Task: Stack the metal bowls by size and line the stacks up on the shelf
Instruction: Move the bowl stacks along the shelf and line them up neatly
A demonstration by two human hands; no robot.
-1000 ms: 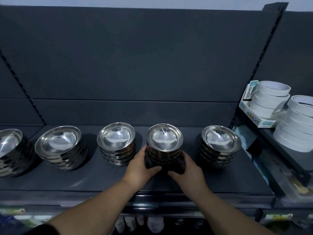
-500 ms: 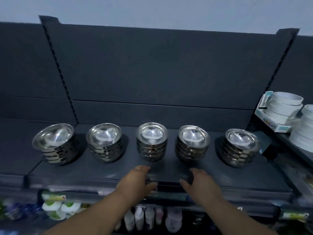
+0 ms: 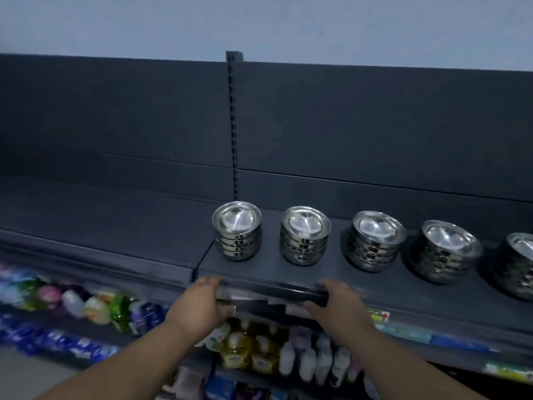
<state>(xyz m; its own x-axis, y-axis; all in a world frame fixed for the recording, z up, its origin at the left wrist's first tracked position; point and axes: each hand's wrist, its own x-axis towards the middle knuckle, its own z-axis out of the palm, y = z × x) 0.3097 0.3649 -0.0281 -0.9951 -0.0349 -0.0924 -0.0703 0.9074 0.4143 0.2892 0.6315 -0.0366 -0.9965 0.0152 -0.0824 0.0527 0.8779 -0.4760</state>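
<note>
On the dark shelf (image 3: pixel 288 272), five stacks of metal bowls are counted, set in a row and kept apart from one another. The leftmost stack (image 3: pixel 237 230) stands near the shelf's left end, just in front of the slotted upright (image 3: pixel 234 125); the second stack (image 3: pixel 305 235), third stack (image 3: pixel 375 241) and fourth stack (image 3: pixel 445 251) follow to the right. The fifth stack (image 3: pixel 519 262) is cut off by the right edge of the picture, so only part of it is seen. About five bowls are made out in the leftmost stack; exact counts in the others cannot be told through the blur.

Two bare hands are seen at the shelf's front edge. The left hand (image 3: pixel 202 306) is held with fingers loosely curled and nothing gripped. The right hand (image 3: pixel 336 306) is likewise empty, its fingers bent near the edge; whether the edge is touched cannot be told.

Below, bottles and packets (image 3: pixel 259 353) are blurred and cannot be counted.
</note>
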